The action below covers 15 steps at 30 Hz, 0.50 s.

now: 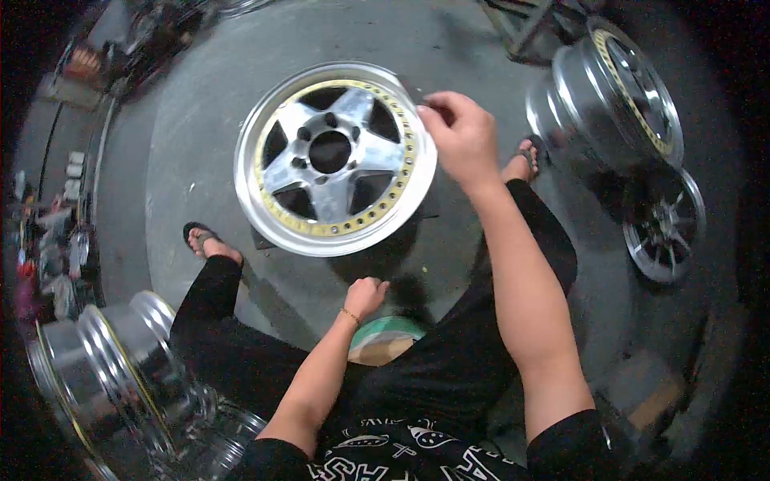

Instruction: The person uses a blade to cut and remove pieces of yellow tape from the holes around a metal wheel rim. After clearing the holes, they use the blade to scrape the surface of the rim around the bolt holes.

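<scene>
A five-spoke silver wheel (330,204) with a yellow ring and many small bolt holes lies face up in front of me. At the wheel's right rim is my right hand (461,132), thumb and index finger pinched together; what is between them, if anything, is too small to tell. My left hand (366,297) is below the wheel, apart from it, with its fingers curled and nothing visible in them. Just under that hand is a green-edged round seat (391,325) between my legs.
Stacked rims (112,353) stand at the lower left. On the right are a large rim (581,100) and a smaller spoked wheel (666,228). A metal stand (525,28) is at the top right, and assorted items (60,256) line the left side. My sandalled feet flank the wheel.
</scene>
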Tool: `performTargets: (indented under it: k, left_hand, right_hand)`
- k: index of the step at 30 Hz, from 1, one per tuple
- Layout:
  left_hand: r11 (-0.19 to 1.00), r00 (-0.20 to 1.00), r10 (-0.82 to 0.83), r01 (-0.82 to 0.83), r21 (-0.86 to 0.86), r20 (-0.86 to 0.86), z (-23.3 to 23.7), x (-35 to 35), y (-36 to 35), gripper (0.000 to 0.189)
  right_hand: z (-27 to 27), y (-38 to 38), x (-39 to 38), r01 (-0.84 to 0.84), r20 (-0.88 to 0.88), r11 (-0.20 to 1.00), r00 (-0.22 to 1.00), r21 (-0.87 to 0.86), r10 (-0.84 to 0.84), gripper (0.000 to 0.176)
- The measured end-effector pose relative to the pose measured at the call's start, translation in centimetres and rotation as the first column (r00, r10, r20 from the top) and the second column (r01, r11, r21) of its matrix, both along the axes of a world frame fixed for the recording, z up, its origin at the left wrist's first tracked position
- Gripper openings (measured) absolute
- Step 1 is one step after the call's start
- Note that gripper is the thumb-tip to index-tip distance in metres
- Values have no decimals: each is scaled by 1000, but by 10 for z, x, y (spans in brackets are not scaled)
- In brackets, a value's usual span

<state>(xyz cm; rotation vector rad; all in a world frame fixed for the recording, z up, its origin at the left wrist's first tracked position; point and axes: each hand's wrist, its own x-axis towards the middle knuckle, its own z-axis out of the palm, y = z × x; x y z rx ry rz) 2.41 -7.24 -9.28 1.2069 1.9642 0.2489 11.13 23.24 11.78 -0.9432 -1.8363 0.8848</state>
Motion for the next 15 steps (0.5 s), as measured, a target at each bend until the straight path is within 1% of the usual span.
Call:
performTargets:
  k: [1,2,4,5,6,7,8,9,10,11,13,15]
  left_hand:
    - [996,1000,28,-28,82,1,-4,-5,1,38]
    - [995,999,50,-49,90,-6,-6,-15,0,38]
    - [991,985,134,-130,-43,108,-9,-44,-5,36]
    - [913,911,350,-280,-297,218,-10,-68,-8,40]
    - [874,876,470,-443,-201,112,-27,-88,-25,37]
    - [775,776,630,-624,-100,41,-55,-109,-43,32]
    - [604,603,797,-794,-67,39,-102,-143,-64,29]
    - [281,297,952,-945,166,76,-128,-163,-73,31]
    - [105,140,957,-984,145,256,-111,-175,-65,33]
    - [-65,-21,906,-994,92,422,-81,-189,-48,36]
    - [-112,-44,848,-989,97,528,-52,-213,-21,45]
    - [-133,-22,837,-977,165,547,-31,-242,8,54]
  right_hand:
    - [-3,2,-2,16,1,998,1000,-64,-16,24]
    - [-6,3,-3,-7,-7,998,1000,-57,6,24]
    - [-5,-1,-2,61,72,955,997,-289,-42,25]
    - [-7,-1,-1,50,70,960,997,-274,-31,25]
    - [-12,0,0,58,18,907,998,-417,-56,27]
    - [-19,0,2,59,-25,833,996,-550,-88,28]
    - [-26,-1,4,55,-21,843,997,-535,-79,28]
    - [-34,0,6,119,-66,821,980,-559,-187,29]
    - [-45,0,9,179,-108,790,949,-586,-295,30]
    - [-62,4,14,182,-108,800,950,-571,-293,30]
    - [-102,9,23,292,15,723,932,-626,-363,29]
    - [-124,4,22,313,130,682,943,-661,-306,29]
